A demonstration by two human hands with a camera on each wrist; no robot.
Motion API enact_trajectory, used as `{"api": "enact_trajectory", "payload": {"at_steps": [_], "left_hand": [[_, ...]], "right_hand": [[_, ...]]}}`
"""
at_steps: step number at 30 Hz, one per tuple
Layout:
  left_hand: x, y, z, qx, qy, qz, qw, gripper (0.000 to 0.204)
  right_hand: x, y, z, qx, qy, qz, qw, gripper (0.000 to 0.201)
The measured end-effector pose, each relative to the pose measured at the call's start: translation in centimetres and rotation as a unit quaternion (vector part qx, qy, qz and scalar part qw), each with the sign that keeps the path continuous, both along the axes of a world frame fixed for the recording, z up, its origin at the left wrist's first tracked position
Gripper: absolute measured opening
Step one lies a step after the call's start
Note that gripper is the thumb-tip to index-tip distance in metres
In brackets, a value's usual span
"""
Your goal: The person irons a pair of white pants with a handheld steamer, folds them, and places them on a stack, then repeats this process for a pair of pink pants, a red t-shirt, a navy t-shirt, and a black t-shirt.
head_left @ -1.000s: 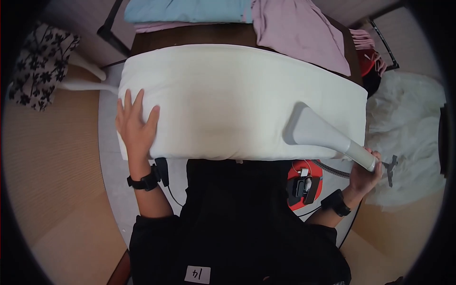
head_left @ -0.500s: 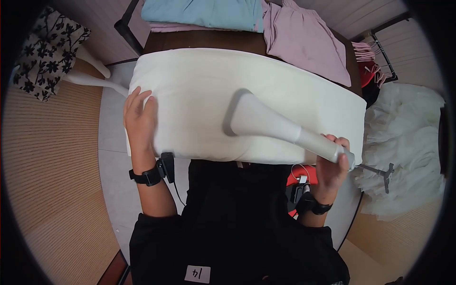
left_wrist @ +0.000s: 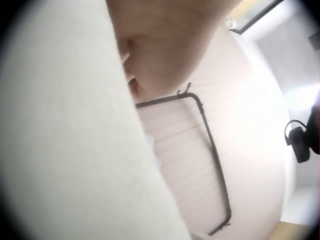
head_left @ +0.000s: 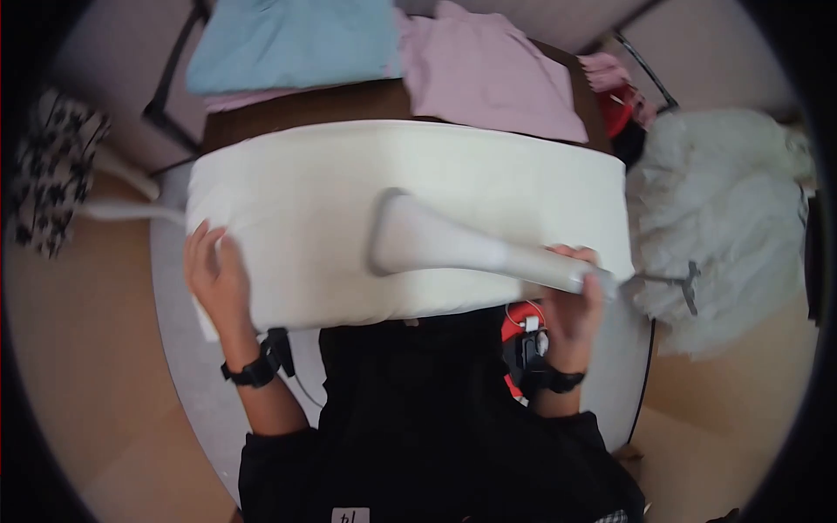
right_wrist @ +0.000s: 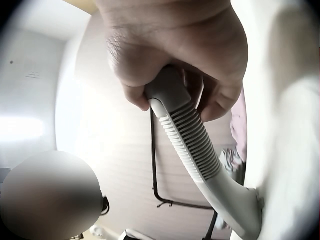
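Note:
A padded board with a white cover (head_left: pixel 288 200) lies across the front of the person. My right hand (head_left: pixel 571 305) grips the ribbed grey handle of a pale grey garment steamer head (head_left: pixel 445 244). Its broad flared end points left over the middle of the board. In the right wrist view, the fingers and thumb wrap the dark end of the handle (right_wrist: pixel 192 137). At the board's left end rests my left hand (head_left: pixel 216 283), its fingers loosely bent on the cover. The left wrist view shows that hand (left_wrist: pixel 165 45) against the white surface, its fingertips mostly hidden.
Behind the board, folded blue clothing (head_left: pixel 296 44) and pink clothing (head_left: pixel 488 78) lie on a dark brown surface (head_left: pixel 323 106). White ruffled fabric (head_left: pixel 715 218) hangs at the right. A patterned garment on a mannequin (head_left: pixel 57 174) stands left. A red item with cables (head_left: pixel 520 315) sits below the board.
My right hand has carried the steamer head leftward from the board's right part to its middle. The left hand's fingers went from spread and straight to loosely bent. The head view has shifted.

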State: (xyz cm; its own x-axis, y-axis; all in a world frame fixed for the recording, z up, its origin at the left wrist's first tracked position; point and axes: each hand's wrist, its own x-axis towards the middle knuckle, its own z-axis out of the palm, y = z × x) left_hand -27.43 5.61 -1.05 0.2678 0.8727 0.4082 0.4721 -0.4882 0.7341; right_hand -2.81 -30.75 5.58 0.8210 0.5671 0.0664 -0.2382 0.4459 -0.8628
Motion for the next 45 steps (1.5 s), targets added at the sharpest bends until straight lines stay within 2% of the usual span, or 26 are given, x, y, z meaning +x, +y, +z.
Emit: {"api": "enact_trajectory", "payload": {"at_steps": [1,4,7,9,12,13,15,17,19,20,22,25,31,39,41,45], "left_hand": [[0.0,0.0,0.1,-0.011,-0.008,-0.008,1.0,0.014],[-0.4,0.1,-0.4,0.007,0.044,-0.008,0.999,0.017],[-0.6,0.3,-1.0,-0.019,0.026,-0.013,0.999,0.022],[-0.9,0.6,-1.1,-0.026,0.026,-0.028,0.999,0.023],[-1.2,1.1,-1.5,-0.047,0.02,-0.042,0.998,0.025],[-1.2,1.2,-1.5,-0.056,0.013,-0.042,0.997,0.027],[-1.0,1.2,-1.0,-0.053,0.033,-0.042,0.997,0.027],[-1.2,1.4,-1.2,-0.051,0.055,-0.04,0.996,0.028],[-2.0,2.6,-2.3,-0.03,0.083,-0.042,0.995,0.028],[-2.3,3.1,-2.8,-0.024,0.084,-0.047,0.995,0.029],[-2.4,3.2,-2.8,-0.035,0.081,-0.053,0.995,0.03],[-2.5,3.6,-3.1,-0.047,0.073,-0.054,0.995,0.034],[-2.0,2.8,-2.5,-0.047,0.084,-0.045,0.994,0.039],[-2.0,2.8,-2.5,-0.061,0.076,-0.037,0.995,0.036],[-2.2,3.1,-2.7,-0.053,0.074,-0.037,0.995,0.035],[-2.4,3.3,-3.1,-0.041,0.09,-0.038,0.994,0.036]], "right_hand": [[-0.4,0.7,-0.3,0.003,0.018,0.024,1.0,0.033],[-0.3,2.5,-0.2,0.07,0.075,0.017,0.995,0.03],[1.3,0.5,-0.1,0.064,0.111,-0.061,0.99,0.029],[3.1,-2.8,-1.1,0.057,0.098,-0.109,0.988,0.028],[5.2,-8.2,-1.7,0.078,0.115,-0.279,0.95,0.034],[6.0,-10.4,-1.8,0.08,0.111,-0.292,0.947,0.034],[7.3,-14.7,-1.6,0.127,0.121,-0.405,0.897,0.037],[7.8,-18.8,-0.5,0.153,0.112,-0.462,0.867,0.039],[8.8,-23.9,0.0,0.212,0.12,-0.54,0.806,0.042],[9.3,-26.5,0.3,0.213,0.118,-0.544,0.803,0.042],[10.0,-31.3,0.6,0.282,0.039,-0.592,0.754,0.041],[10.7,-37.3,0.8,0.341,-0.009,-0.603,0.722,0.041],[13.7,-41.6,-2.0,0.361,-0.032,-0.631,0.686,0.039],[17.4,-37.7,-6.5,0.395,-0.018,-0.619,0.679,0.042],[17.8,-36.8,-7.0,0.438,-0.05,-0.605,0.663,0.041],[17.7,-35.5,-5.9,0.498,-0.088,-0.555,0.66,0.04]]}}
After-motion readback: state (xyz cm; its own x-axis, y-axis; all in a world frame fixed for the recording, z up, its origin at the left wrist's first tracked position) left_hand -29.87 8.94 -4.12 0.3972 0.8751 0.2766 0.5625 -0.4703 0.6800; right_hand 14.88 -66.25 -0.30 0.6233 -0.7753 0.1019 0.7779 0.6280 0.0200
